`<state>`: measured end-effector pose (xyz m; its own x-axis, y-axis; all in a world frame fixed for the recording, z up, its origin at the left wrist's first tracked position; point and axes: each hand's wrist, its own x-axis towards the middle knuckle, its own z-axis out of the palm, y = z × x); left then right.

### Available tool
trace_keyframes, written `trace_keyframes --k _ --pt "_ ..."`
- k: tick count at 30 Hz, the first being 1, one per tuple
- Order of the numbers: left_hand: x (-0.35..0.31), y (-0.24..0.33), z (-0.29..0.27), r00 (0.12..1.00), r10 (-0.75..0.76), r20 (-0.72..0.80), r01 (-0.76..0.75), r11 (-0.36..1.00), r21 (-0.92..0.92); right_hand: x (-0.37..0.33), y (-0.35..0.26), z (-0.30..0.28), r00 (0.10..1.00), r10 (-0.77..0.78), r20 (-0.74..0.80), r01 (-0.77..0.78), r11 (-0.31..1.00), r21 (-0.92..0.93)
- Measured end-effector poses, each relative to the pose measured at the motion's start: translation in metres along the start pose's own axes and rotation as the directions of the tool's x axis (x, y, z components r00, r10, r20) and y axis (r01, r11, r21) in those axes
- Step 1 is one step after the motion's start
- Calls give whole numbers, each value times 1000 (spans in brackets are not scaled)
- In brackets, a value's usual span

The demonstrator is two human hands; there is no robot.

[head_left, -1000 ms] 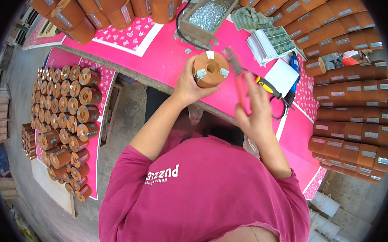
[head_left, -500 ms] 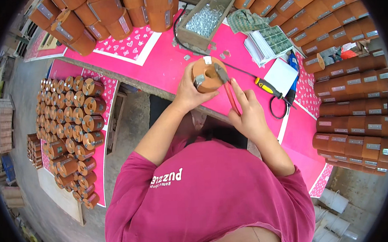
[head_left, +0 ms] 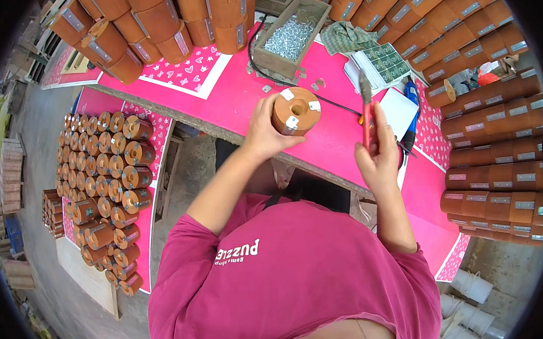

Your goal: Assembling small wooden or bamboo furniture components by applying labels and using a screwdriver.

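Pink sheeting covers the worktable [head_left: 219,111], its near edge running just in front of the person. At that edge the left hand [head_left: 263,130] curls round the side of a wooden cylinder [head_left: 288,110], thumb along the near side, the bored end facing up. The right hand [head_left: 378,158] is closed around the handle of a red-handled tool [head_left: 368,118], perhaps pliers, its metal head pointing away and apart from the wood. So the cylinder sits within the left grasp, to the left of the right hand.

As for progress, three metal plates [head_left: 315,106] sit spaced round the upward end, so that part looks done; whether they are fully fixed, or what the underside bears, cannot be told. Beyond lie a few loose metal pieces [head_left: 267,88] and a wooden box [head_left: 273,65] of small shiny parts, apparently unused. Farther out, stacked cylinders [head_left: 493,182] at right and grouped cylinders [head_left: 109,178] on a side table at left also carry plates.
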<state>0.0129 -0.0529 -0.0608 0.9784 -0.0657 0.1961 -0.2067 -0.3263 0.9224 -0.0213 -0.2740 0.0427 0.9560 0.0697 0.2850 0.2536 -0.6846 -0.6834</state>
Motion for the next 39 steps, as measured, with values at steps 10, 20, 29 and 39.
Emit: trace_keyframes --k 10,20,29,39 --pt "-16 -11 35 942 146 -301 -118 987 111 -23 -27 15 940 -342 6 342 940 5" --pt "-19 -3 33 972 -46 -231 55 998 32 -20 -15 30 914 -399 -78 395 917 -58" --pt "-17 -5 33 970 -37 -241 49 998 44 -19 -17 32 939 -293 179 320 935 -152" --pt "-16 -3 34 964 -87 -253 104 993 53 -19 -15 31 903 -136 406 265 923 -279"
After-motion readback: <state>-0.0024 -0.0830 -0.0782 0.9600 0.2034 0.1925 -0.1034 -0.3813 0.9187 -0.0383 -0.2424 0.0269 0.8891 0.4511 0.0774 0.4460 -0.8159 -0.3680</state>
